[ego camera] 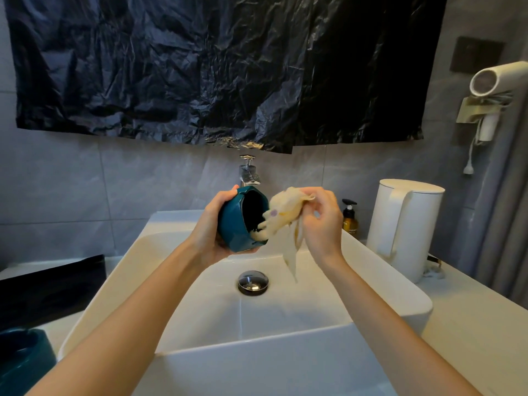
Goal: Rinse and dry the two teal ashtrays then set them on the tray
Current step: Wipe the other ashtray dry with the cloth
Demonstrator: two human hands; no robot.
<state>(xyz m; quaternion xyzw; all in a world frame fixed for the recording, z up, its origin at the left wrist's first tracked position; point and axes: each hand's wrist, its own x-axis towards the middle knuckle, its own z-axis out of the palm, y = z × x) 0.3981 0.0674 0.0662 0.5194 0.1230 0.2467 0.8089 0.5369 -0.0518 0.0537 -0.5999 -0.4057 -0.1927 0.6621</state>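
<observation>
Second teal ashtray (pixel 20 358), front left corner of the counter (pixel 471 338), waiting; first teal ashtray (pixel 231 224), gripped tilted over the sink (pixel 371 270) by my left hand (pixel 210 227) so the cloth (pixel 281 217) pinched in my right hand (pixel 321 221) reaches inside.

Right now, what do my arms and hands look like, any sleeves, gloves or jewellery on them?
Both are bare. The left hand and right hand wear no gloves, and no sleeve shows on either forearm down to the picture's lower edge. No watch, bracelet or ring is visible; the nails are too blurred to judge.
</observation>
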